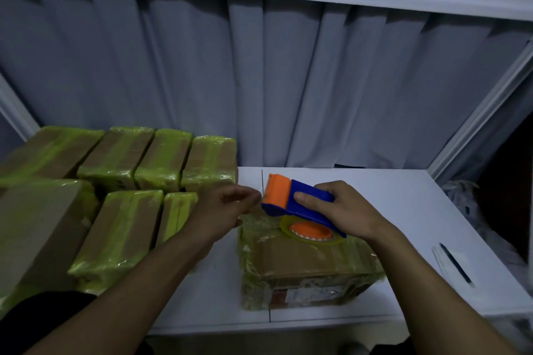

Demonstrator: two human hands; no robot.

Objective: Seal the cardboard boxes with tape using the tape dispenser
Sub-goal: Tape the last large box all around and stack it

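A cardboard box [305,265] wrapped in yellow-green tape lies on the white table [389,210], right of centre. My right hand [343,212] grips the blue and orange tape dispenser [291,199] above the box's far end, its tape roll [313,232] hanging just over the box top. My left hand [227,209] hovers left of the dispenser's orange front, fingers curled together at the tape's loose end; the pinch itself is blurred.
Several taped cardboard boxes [129,190] are packed together on the left half of the table. A plain untaped box [37,225] leans at the far left. Grey curtains hang behind. A dark slot [455,264] marks the table's right side.
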